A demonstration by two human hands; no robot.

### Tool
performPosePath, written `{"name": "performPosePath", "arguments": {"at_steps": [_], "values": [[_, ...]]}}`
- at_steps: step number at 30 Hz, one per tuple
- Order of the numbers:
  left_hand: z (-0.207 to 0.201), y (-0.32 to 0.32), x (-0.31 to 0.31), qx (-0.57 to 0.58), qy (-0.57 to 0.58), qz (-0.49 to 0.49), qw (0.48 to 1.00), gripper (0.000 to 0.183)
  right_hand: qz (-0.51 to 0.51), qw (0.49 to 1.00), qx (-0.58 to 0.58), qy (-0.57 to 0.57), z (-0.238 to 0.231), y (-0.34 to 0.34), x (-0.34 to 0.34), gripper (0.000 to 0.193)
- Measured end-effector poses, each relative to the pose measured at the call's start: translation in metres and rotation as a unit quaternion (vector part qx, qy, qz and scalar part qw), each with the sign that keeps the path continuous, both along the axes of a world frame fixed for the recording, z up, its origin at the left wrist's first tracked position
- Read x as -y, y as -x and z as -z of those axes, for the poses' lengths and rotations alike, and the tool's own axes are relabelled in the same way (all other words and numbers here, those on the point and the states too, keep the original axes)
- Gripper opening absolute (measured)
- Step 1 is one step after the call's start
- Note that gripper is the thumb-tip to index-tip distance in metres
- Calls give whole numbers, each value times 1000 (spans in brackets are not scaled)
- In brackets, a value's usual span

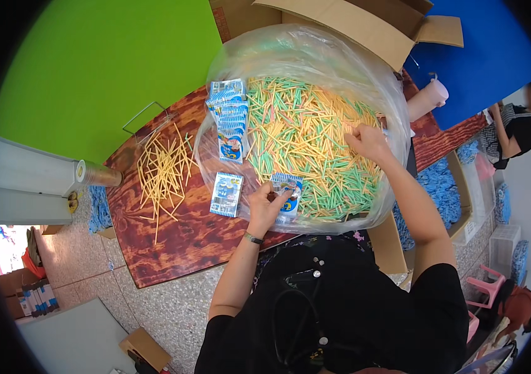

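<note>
A clear plastic bag (309, 47) lies spread wide on the table, full of thin candy-like sticks (303, 124) in yellow, green and pink. At its near edge my left hand (264, 206) pinches a small blue-and-white packet (288, 212) between thumb and finger. My right hand (368, 143) is over the right part of the sticks with its fingers curled closed; what they grip, if anything, is too small to make out. A fanned row of blue packets (231, 118) lies on the bag's left side. Another packet (227, 193) rests flat just left of my left hand.
Loose yellow sticks (164, 168) lie on the red-brown table (184, 249) at left. An open cardboard box (340, 19) stands behind the bag. At right are a pink cylinder (428, 100) and a carton of blue packets (440, 193). Other people (521, 128) sit farther right.
</note>
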State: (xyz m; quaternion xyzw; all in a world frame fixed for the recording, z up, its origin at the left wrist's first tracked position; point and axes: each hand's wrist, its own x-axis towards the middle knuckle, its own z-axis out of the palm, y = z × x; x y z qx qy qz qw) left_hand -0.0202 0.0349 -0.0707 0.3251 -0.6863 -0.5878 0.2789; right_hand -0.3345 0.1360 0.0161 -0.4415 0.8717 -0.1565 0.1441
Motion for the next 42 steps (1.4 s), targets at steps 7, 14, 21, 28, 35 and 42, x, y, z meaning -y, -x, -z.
{"name": "performPosePath", "arguments": {"at_steps": [7, 14, 21, 28, 35, 42], "values": [[0, 0, -2, -26, -25, -10, 999, 27, 27, 998, 20, -52, 19, 3, 6, 48], [15, -3, 3, 33, 39, 39, 998, 18, 12, 994, -92, -58, 19, -15, 14, 42], [-1, -4, 4, 20, 50, 45, 998, 17, -15, 998, -43, -46, 18, 13, -3, 41], [-18, -4, 0, -36, -48, 0, 998, 24, 5, 826, 534, 182, -28, -11, -8, 25], [-15, -1, 1, -7, 103, -72, 992, 24, -124, 796, 590, 52, -66, -63, 26, 22], [-36, 2, 1, 13, 155, -86, 984, 29, -462, 886, 35, -19, -104, -104, 63, 28]]}}
